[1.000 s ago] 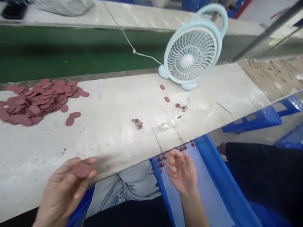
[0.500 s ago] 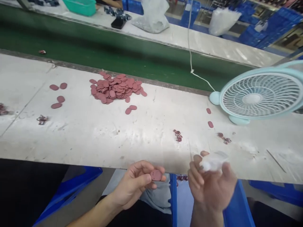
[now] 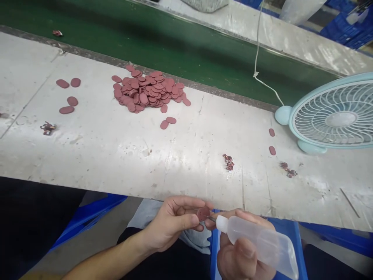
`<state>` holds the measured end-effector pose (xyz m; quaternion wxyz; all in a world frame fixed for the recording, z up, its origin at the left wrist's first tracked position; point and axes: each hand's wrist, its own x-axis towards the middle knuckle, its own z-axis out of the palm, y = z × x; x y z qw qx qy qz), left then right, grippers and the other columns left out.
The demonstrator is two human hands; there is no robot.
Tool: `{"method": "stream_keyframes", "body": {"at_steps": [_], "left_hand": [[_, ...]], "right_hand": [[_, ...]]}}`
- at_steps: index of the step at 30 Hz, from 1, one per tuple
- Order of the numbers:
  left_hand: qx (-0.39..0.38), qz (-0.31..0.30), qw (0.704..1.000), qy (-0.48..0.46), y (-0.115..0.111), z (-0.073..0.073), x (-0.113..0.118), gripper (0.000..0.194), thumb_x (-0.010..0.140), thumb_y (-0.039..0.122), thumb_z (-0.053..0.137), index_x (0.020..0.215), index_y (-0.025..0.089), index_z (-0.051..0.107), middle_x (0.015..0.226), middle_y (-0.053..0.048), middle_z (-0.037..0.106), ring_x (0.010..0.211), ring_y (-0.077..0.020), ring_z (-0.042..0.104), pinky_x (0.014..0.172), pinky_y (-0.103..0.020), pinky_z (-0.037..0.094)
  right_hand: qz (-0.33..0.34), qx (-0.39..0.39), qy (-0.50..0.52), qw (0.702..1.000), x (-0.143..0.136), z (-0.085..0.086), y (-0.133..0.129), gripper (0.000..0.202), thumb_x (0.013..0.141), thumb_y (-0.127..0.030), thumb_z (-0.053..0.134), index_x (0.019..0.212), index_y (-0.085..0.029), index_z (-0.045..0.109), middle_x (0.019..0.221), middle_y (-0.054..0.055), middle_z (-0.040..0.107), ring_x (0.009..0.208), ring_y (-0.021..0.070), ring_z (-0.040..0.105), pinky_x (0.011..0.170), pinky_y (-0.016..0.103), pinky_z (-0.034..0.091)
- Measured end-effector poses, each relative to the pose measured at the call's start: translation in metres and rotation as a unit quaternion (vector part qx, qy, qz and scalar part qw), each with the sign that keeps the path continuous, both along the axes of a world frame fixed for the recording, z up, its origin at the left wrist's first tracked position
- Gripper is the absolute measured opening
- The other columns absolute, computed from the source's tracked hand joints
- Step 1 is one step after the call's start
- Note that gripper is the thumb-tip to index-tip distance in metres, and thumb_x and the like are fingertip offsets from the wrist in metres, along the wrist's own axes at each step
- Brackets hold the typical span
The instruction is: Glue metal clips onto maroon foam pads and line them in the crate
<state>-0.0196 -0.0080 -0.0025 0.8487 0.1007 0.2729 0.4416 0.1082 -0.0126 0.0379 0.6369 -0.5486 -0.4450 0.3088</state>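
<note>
Between the thumb and fingers of my left hand [image 3: 177, 223] is a small dark red oval disc [image 3: 203, 213], held just past the table's front edge. My right hand [image 3: 243, 249] is closed around a translucent white squeeze bottle [image 3: 260, 241]. The bottle's thin tip points left and meets the disc's face or sits very close to it; exact contact cannot be made out. Further back on the white table [image 3: 110, 155] lies a heap of similar red discs [image 3: 148, 91], with two loose discs [image 3: 168, 123] in front of it.
A light blue fan [image 3: 339, 116] stands at the right. Small clusters of dark red pieces [image 3: 229, 162] and a thin rod [image 3: 349, 202] lie on the table. A green channel [image 3: 175, 50] runs behind it. Below my right hand is a blue bin [image 3: 287, 229].
My right hand has moved left and turned, bringing the bottle's tip to the disc. My left hand still holds the disc, slightly further right. The view has shifted, with the table higher in it.
</note>
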Motion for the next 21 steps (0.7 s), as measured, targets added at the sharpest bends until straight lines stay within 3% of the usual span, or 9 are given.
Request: {"method": "stream_keyframes", "body": {"at_steps": [13, 21], "left_hand": [[0.015, -0.004, 1.000, 0.000, 0.0011, -0.0019, -0.0012, 0.026, 0.079, 0.021, 0.082, 0.104, 0.024, 0.081, 0.117, -0.009, 0.079, 0.082, -0.0157, 0.075, 0.071, -0.022, 0.058], [0.021, 0.000, 1.000, 0.000, 0.0031, 0.0005, -0.0024, 0.023, 0.080, 0.020, 0.081, 0.103, 0.023, 0.081, 0.115, -0.008, 0.079, 0.081, -0.0143, 0.074, 0.070, -0.021, 0.058]], "right_hand": [[-0.037, -0.010, -0.033, 0.999, -0.0009, 0.0019, -0.0023, 0.021, 0.091, -0.044, 0.061, 0.107, -0.031, 0.068, 0.083, 0.004, 0.061, 0.058, 0.0230, 0.060, 0.050, 0.042, 0.050], [-0.021, -0.015, -0.050, 0.998, -0.0020, 0.0008, -0.0023, 0.019, 0.093, -0.043, 0.060, 0.106, -0.031, 0.067, 0.084, 0.003, 0.062, 0.059, 0.0225, 0.060, 0.056, 0.044, 0.053]]}}
